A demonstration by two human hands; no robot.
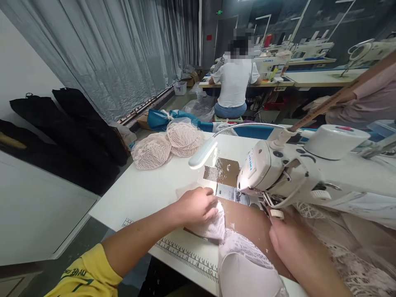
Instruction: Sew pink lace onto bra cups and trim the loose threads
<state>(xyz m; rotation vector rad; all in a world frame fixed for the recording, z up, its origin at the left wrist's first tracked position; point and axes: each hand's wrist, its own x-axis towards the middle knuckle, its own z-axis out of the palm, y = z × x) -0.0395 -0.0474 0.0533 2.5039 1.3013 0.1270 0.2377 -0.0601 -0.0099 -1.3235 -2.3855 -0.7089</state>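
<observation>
- The left hand (198, 205) sits on the white surface (148, 189), just in front of the sewing machine (278, 169). Its grip is closed, with the fingers curled down on a small lace piece (216, 227).
- The lace piece pokes out from under those fingers. It runs down and to the right, toward a padded cup (247, 272) at the near edge (the two seem to join, but the spot is hard to see).
- The needle foot (240, 197) is up and to the right of the left hand, close by but not touching the lace.
- The right hand (286, 239) lies under the machine head, on the other side of the lace. I cannot tell if its grip holds anything.
- The left hand is the one on the lace. The right hand is near it.
- Farther back are a bendy lamp (202, 153) and two net bags (168, 145). A person in a white shirt (235, 82) sits at another machine.
</observation>
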